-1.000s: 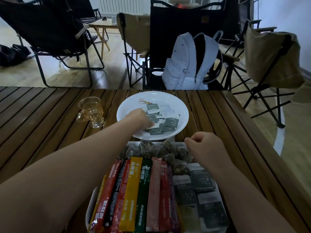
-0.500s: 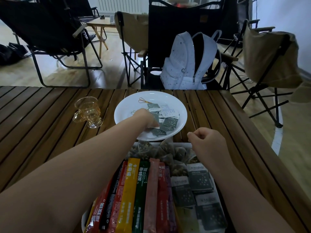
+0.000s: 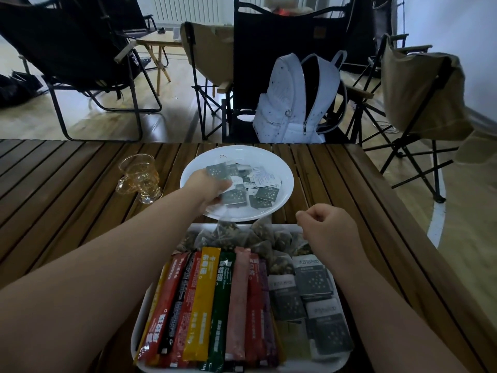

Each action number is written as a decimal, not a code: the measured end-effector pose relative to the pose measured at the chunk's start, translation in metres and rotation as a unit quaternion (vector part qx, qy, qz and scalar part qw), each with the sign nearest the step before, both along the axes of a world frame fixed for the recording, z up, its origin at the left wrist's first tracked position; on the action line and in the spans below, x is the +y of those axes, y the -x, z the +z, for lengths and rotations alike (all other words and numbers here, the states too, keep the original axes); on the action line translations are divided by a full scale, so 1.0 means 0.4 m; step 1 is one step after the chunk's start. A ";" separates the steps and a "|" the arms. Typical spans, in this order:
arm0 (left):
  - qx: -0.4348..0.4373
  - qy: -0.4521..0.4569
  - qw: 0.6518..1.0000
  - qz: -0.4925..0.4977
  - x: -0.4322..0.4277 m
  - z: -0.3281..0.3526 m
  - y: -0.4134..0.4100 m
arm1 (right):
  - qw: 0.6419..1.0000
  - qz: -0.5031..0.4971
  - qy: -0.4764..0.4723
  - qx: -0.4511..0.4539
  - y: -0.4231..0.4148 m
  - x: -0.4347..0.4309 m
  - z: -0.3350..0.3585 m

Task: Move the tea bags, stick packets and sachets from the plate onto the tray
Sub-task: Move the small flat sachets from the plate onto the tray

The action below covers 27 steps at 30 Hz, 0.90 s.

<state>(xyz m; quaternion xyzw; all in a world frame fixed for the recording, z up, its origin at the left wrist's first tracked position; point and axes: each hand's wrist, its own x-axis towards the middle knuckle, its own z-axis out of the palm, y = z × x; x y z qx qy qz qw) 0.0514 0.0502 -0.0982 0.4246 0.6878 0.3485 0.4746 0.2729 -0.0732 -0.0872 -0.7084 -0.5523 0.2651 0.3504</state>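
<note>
A white plate [image 3: 279, 164] on the wooden table holds several dark green and white sachets [image 3: 265, 193]. My left hand [image 3: 205, 188] is over the plate's left side, closed on a few dark green sachets [image 3: 217, 170] lifted above the pile. My right hand [image 3: 326, 228] hovers loosely fisted over the far right corner of the white tray [image 3: 137, 336], holding nothing visible. The tray carries colourful stick packets [image 3: 212, 305], pyramid tea bags [image 3: 258, 236] and dark sachets [image 3: 313, 292].
An amber glass cup [image 3: 139, 177] stands left of the plate. Beyond the table's far edge a white backpack [image 3: 298, 103] sits on a black folding chair, with more folding chairs [image 3: 419, 103] around it. The table's right edge [image 3: 403, 211] runs diagonally near my right arm.
My left hand has closed on sachets in the plate and lifted them slightly, moving left. My right hand stayed over the tray's far corner.
</note>
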 end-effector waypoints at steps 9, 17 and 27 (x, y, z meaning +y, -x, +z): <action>-0.063 -0.036 0.989 -0.130 -0.180 0.094 -0.012 | 0.992 -0.008 -0.020 0.120 0.004 -0.062 0.026; 0.002 -0.008 0.945 -0.327 -0.402 0.151 -0.082 | 0.964 0.119 0.029 0.236 -0.013 -0.155 0.055; -0.167 0.008 0.983 -0.079 -0.511 0.122 -0.011 | 0.975 0.100 0.179 0.081 -0.092 -0.218 0.034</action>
